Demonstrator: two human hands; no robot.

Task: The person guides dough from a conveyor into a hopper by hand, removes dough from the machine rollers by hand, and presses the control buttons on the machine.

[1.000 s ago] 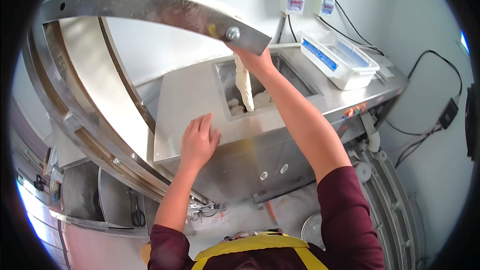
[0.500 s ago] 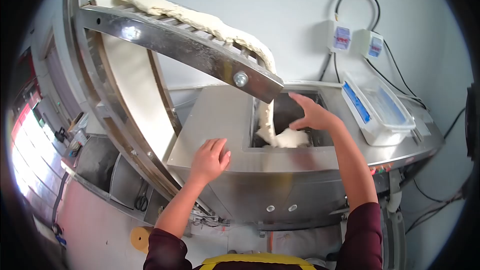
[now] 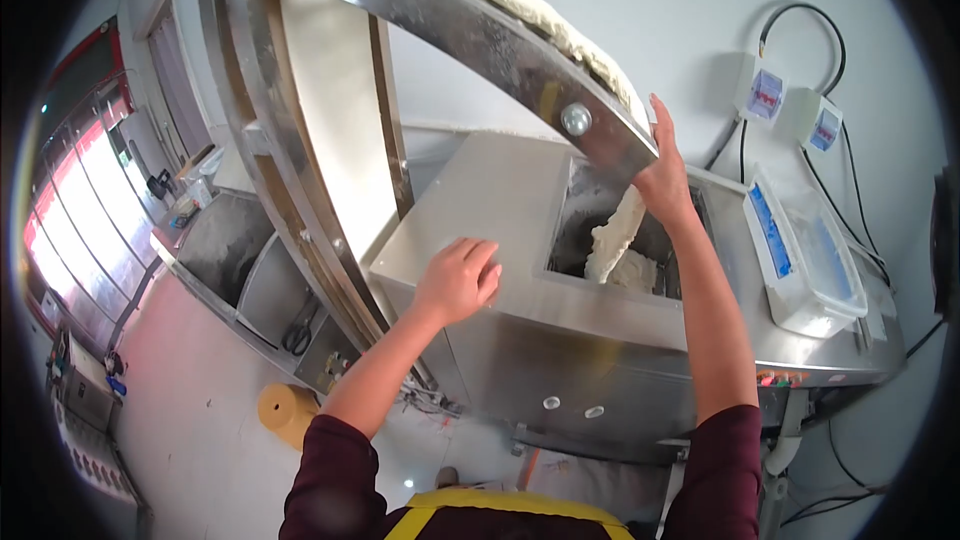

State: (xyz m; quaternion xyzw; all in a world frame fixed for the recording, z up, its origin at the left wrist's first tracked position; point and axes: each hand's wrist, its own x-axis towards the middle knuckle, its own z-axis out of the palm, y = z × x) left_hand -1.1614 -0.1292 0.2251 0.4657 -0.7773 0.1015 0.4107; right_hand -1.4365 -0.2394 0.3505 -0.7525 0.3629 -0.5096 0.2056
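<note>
A long strip of pale dough lies along a sloping steel roller conveyor. Its hanging end drops into the square opening of a steel machine, where more dough sits. My right hand is at the conveyor's lower end, fingers stretched upward beside the dough; whether it touches the strip I cannot tell. Over the machine's front edge, my left hand hovers with loosely bent fingers and holds nothing.
A white plastic tub with a blue strip stands on the machine's right side. Two switch boxes with cables hang on the wall. Steel uprights rise at left. A yellow roll and a steel bin are lower left.
The view has shifted, moving the machine right and down in the picture. My right hand has gone from above the opening up to the conveyor's end. The hanging dough is now tilted and broader.
</note>
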